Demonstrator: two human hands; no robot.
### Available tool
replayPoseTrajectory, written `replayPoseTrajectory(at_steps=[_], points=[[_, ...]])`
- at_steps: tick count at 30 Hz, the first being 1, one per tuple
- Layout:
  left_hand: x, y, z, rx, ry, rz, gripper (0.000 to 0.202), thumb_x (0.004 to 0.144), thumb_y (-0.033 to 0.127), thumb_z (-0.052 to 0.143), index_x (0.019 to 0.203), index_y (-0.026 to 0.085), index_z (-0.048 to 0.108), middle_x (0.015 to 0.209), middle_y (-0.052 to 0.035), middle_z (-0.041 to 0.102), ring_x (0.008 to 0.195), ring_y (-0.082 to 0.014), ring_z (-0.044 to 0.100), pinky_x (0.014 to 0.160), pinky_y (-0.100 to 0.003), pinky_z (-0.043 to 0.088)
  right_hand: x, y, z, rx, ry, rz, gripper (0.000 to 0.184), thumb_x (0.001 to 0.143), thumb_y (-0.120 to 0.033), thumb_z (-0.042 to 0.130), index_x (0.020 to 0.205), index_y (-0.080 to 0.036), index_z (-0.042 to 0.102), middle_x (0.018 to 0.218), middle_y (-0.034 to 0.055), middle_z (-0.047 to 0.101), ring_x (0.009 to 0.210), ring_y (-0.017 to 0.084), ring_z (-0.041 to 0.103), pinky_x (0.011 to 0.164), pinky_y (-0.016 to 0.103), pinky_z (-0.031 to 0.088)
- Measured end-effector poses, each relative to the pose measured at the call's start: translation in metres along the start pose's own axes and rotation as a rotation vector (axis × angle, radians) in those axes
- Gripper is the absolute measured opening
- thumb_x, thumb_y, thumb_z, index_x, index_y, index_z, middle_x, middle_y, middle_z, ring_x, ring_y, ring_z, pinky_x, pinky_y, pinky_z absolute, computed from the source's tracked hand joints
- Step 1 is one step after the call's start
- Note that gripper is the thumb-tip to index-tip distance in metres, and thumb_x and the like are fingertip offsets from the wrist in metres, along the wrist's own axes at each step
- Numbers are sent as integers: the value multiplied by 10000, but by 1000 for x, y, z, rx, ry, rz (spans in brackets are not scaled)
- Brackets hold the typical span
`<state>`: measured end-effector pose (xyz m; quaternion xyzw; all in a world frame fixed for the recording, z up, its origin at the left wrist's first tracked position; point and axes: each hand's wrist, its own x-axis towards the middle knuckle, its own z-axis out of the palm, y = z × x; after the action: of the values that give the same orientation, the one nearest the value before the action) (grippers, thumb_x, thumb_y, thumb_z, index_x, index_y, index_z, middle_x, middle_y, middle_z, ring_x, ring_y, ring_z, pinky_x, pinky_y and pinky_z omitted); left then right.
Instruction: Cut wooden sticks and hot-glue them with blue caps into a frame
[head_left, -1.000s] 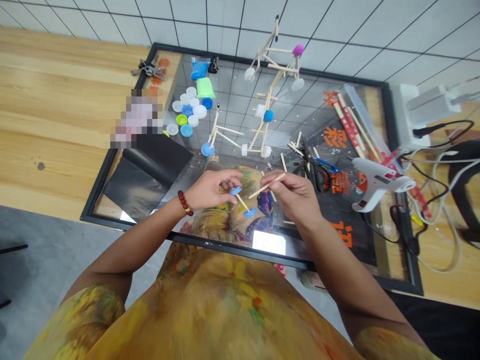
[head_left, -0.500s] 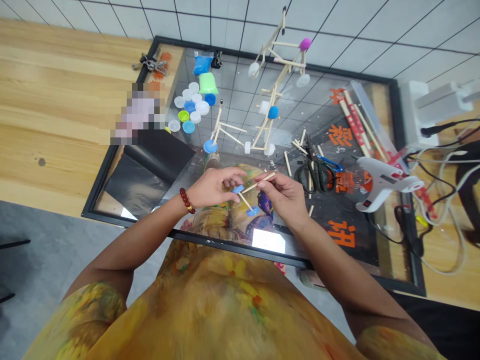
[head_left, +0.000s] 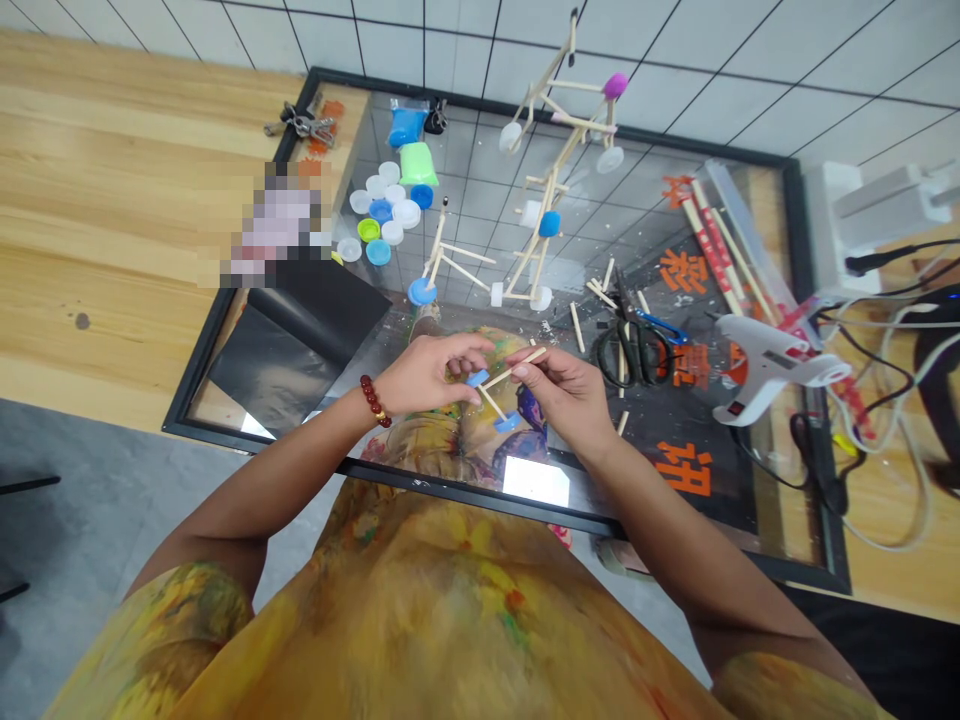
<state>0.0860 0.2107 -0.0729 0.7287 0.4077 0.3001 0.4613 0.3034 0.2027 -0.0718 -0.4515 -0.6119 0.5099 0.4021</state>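
Observation:
My left hand point(head_left: 433, 374) pinches a blue bottle cap point(head_left: 477, 378) between thumb and fingers. From that cap a thin wooden stick point(head_left: 493, 405) runs down to a second blue cap point(head_left: 508, 422), like an axle with two wheels. My right hand point(head_left: 568, 398) grips another wooden stick point(head_left: 516, 368) between thumb and forefinger; its left end meets the axle beside the upper cap. Whether the two are stuck together I cannot tell. Beyond my hands, a stick frame with a blue cap point(head_left: 422, 291) stands on the glass tabletop.
A larger stick model point(head_left: 551, 190) with white cap wheels stands at the back. Loose bottle caps point(head_left: 392, 232) and clay packets point(head_left: 418, 165) lie left of it. Rightward are black scissors point(head_left: 634, 350), cut sticks, a white glue gun point(head_left: 765, 365) and cables. Black sheets point(head_left: 300, 330) lie at left.
Both hands keep nearly the same pose and hold. The view has shifted very slightly.

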Motion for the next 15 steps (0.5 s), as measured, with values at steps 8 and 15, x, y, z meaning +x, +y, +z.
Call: replayPoseTrajectory(at_steps=[8,15], points=[[-1,0,-1,11,-10,-3,619,631,266,851,1191,164,610,996,-70,742,841,-157,674,760,-268,519,1,1,1,6,0,36,266,783,-486,711,834,-225,709,818,12,706,736,146,626,739,312,527],[-1,2,0,47,-2,7,627,628,278,853,1195,164,612,984,-61,744,770,-132,646,740,-261,509,3,3,3,84,15,72,302,724,-456,773,891,-225,674,720,-24,634,661,115,579,658,268,504]])
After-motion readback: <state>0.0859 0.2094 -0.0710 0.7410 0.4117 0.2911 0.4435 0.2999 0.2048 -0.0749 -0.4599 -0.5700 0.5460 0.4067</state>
